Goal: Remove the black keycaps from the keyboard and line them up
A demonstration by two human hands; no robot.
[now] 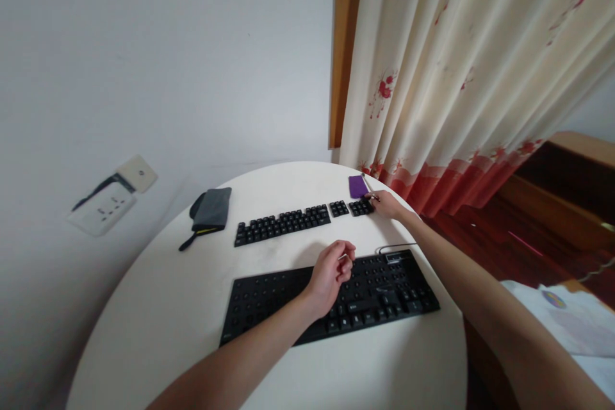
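Note:
My left hand (332, 272) hovers over the middle of a black keyboard base (269, 301) with most keycaps off, its fingers curled in a loose pinch; what it holds, if anything, is hidden. My right hand (387, 204) reaches to the far side of the round white table (158, 307). Its fingers rest closed on the right end of the loose black keycaps (283, 224), which are laid out in rows like a keyboard. A small thin tool seems to be between its fingers. A purple item (357, 186) lies just behind that hand.
A dark grey pouch with a strap (210, 210) lies at the table's far left. A wall socket with a plug (106, 205) is on the white wall. A cream curtain with red flowers (461, 90) hangs at the right, above a dark wooden floor.

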